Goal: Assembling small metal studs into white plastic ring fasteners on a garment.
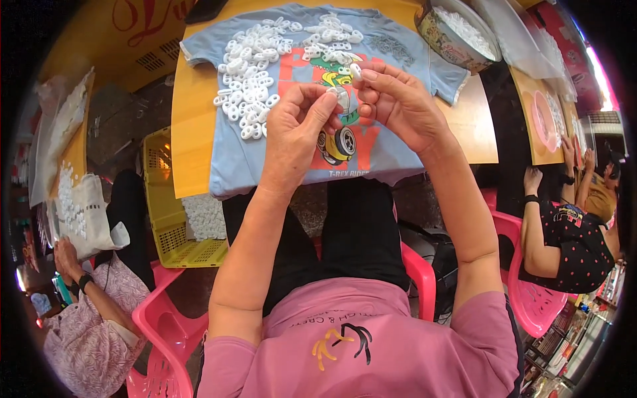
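Over the blue T-shirt [239,156] spread on the table, my two hands are raised close together. My right hand [408,106] pinches a small white oval plastic piece [355,71] between thumb and forefinger. Closed at the thumb and fingertips, my left hand [297,126] grips another white plastic piece [338,95], partly covered by the fingers. Many similar white pieces with holes lie in a large pile [249,83] left of my hands. A smaller group of white pieces [332,33] is just beyond them. Small dark grey metal-looking parts [391,50] form a patch at the far right of the shirt.
A round tin [441,41] full of white pieces stands at the table's far right. Beside my left leg, a yellow crate [166,192] sits near more white pieces [204,217]. People sit at tables on both sides, with pink plastic chairs [166,318] nearby.
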The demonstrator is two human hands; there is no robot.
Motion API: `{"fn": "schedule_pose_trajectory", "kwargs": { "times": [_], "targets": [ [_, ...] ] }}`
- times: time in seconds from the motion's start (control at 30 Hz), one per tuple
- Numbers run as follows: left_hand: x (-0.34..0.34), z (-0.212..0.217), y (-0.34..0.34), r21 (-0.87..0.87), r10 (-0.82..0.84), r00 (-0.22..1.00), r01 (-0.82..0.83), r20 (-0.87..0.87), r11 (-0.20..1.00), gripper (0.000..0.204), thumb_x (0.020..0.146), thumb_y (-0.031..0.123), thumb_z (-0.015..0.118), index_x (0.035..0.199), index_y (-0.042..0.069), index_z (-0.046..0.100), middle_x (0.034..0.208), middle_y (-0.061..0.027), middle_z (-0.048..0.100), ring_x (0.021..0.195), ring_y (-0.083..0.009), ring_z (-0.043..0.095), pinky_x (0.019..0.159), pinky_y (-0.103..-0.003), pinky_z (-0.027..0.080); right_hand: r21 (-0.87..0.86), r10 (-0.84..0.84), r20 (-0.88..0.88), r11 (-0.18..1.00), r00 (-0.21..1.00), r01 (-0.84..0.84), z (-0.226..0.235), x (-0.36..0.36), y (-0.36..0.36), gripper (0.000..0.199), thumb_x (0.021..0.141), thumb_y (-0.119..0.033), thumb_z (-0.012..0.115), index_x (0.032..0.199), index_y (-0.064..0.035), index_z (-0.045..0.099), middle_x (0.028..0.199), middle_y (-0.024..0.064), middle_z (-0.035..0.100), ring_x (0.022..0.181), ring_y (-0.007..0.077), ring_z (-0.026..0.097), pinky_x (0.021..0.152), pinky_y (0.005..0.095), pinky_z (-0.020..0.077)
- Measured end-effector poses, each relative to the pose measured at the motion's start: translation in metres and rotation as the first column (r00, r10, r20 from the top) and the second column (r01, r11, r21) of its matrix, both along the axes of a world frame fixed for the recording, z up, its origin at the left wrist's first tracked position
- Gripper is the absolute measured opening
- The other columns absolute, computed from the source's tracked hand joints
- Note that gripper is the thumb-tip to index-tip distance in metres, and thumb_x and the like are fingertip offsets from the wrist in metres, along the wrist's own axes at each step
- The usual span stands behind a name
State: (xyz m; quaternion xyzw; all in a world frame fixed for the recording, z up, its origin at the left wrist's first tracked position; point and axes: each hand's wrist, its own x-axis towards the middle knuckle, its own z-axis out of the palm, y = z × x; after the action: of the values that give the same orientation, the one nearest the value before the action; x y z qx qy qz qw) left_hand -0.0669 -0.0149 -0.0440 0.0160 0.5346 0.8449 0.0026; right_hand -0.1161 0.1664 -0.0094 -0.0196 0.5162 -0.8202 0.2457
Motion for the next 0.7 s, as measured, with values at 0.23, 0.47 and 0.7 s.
{"fn": "schedule_pose_trajectory", "kwargs": {
  "times": [0.23, 0.47, 0.7],
  "targets": [
    [0.0, 0.001, -0.001, 0.006, 0.016, 1.0, -0.016, 0.008, 1.0, 0.014, 0.094, 0.013, 0.063, 0.099, 0.0, 0.06, 0.085, -0.0061, 0.066, 0.07, -0.0085, 0.061, 0.063, -0.022, 0.05, -0.112, -0.025, 0.024, 0.993, 0.999, 0.027, -0.006, 0.008, -0.006, 0.021, 0.092, -0.013, 0.064, 0.11, -0.0012, 0.06, 0.095, 0.0054, 0.063, 0.077, 0.0083, 0.056, 0.065, 0.0248, 0.0505],
    [0.0, 0.0, -0.001, 0.036, 0.021, 1.0, -0.022, 0.008, 0.999, 0.014, 0.094, 0.013, 0.064, 0.099, 0.0, 0.06, 0.085, -0.0065, 0.066, 0.07, -0.0087, 0.061, 0.064, -0.022, 0.05, -0.146, -0.036, 0.045, 0.988, 0.998, 0.042, -0.007, 0.015, -0.016, 0.034, 0.094, -0.013, 0.062, 0.123, 0.0029, 0.057, 0.096, 0.0048, 0.062, 0.076, 0.0074, 0.055, 0.066, 0.0247, 0.0507],
    [-0.001, 0.0, 0.0, 0.078, 0.035, 0.999, -0.035, -0.002, 0.996, 0.014, 0.094, 0.013, 0.064, 0.098, 0.0, 0.06, 0.083, -0.0063, 0.065, 0.068, -0.0085, 0.06, 0.063, -0.021, 0.049, -0.024, -0.085, -0.084, 0.996, 0.993, 0.083, -0.006, 0.022, -0.023, 0.033, 0.096, -0.013, 0.059, 0.124, 0.0033, 0.058, 0.091, 0.0015, 0.06, 0.075, 0.0063, 0.054, 0.067, 0.0235, 0.0509]
  ]
}}
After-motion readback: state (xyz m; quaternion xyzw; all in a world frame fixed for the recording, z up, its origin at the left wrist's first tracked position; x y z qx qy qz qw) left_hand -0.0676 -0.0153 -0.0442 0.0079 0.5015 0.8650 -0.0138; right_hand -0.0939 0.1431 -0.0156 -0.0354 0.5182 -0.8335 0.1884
